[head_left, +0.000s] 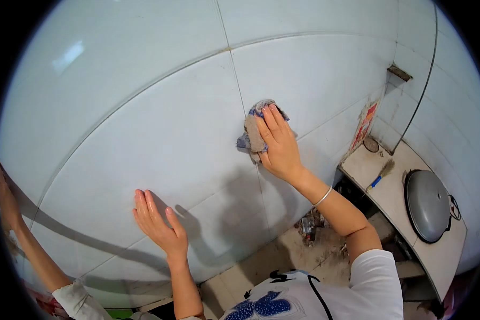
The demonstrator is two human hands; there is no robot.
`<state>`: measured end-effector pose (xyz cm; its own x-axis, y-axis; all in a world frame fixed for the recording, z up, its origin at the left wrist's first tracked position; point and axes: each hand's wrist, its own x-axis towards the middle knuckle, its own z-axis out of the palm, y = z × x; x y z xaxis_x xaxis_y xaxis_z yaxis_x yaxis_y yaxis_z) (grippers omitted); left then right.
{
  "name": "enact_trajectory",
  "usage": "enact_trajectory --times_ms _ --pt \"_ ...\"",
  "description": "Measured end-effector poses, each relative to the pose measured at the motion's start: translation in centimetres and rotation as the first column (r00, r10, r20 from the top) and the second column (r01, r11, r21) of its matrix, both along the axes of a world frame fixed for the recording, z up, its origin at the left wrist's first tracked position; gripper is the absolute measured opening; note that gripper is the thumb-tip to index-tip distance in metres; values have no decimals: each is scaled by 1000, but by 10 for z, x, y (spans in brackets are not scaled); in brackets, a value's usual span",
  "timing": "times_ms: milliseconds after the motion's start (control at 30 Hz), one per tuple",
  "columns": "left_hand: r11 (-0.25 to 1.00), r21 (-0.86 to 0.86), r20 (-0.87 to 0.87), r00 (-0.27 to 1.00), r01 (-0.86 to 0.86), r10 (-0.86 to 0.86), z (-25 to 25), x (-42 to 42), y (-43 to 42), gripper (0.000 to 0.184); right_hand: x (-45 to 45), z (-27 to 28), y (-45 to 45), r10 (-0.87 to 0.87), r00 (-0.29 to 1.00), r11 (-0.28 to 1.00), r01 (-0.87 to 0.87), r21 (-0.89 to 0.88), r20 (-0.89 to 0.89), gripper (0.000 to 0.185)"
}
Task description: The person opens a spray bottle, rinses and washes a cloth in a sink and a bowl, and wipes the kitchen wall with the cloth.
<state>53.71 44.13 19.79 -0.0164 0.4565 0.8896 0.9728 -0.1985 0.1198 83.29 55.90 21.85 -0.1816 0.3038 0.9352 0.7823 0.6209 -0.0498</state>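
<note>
White shirt point(352, 292) nearest, I see the right hand point(279, 146) clutching the cloth point(252, 132) against seemingly clean wall point(170, 133) — left hand point(162, 226) empty, below-left of the cloth, stains point(394, 111) remaining rightward.

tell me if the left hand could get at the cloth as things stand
Probably yes: the left hand appears to hold nothing, and only bare wall shows between it and the cloth. The right hand covers part, but the cloth's left edge sticks out uncovered.
</note>
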Motion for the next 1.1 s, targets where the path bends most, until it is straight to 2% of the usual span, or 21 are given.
enact_trajectory --times_ms 67,133,200,300,333,400,433,467,533,600,667,733,800,900,967,1033,1100 --pt "1000 -11 -10 1000 -6 6 1 -1 1 49 -5 8 8 27 999 1000 -27 -4 -17 62" --pt "1000 -9 -5 1000 6 -6 2 1 2 50 -12 59 22 100 982 982 -71 175 -160 61" --pt "1000 -6 -2 1000 0 0 2 2 2 50 -18 118 39 161 970 946 -98 309 -184 64" --pt "1000 10 6 1000 -5 4 1 3 2 50 -45 146 35 184 968 914 -104 391 -172 67" --pt "1000 16 12 1000 -3 3 2 4 2 50 -49 132 28 197 974 930 -150 335 -111 70" --pt "1000 23 20 1000 0 -1 3 5 3 50 -54 76 14 269 952 945 -290 148 145 69" --pt "1000 14 20 1000 6 -6 2 4 1 50 -53 38 11 284 914 955 -295 -6 290 69" --pt "1000 15 21 1000 0 0 3 3 0 50 -47 8 5 300 850 952 -298 -74 434 74" --pt "1000 -18 21 1000 12 -12 4 2 -2 50 -21 -57 19 291 829 956 -272 -110 478 64" --pt "999 -38 12 1000 2 -2 5 0 -3 50 4 -41 30 267 817 962 -197 -188 511 60" --pt "998 -66 -3 1000 -4 4 5 -4 -4 49 10 -12 44 163 922 969 -216 118 351 62" --pt "997 -71 16 1000 16 -15 4 -3 -3 49 -10 49 35 159 980 963 -181 199 122 65" --pt "998 -63 26 999 20 -19 3 -2 -2 49 -36 96 24 177 983 948 -183 260 45 67" --pt "998 -61 37 999 27 -25 4 0 -3 49 -57 101 18 201 979 947 -186 262 -33 68" --pt "998 -53 42 999 22 -20 3 1 -3 49 -50 82 18 215 977 947 -205 246 -13 65" --pt "997 -71 31 999 38 -36 3 -2 -5 48 -43 51 16 147 985 966 -163 203 89 61" --pt "998 -57 35 999 31 -29 5 0 -3 50 -47 61 9 128 987 967 -145 209 93 58"
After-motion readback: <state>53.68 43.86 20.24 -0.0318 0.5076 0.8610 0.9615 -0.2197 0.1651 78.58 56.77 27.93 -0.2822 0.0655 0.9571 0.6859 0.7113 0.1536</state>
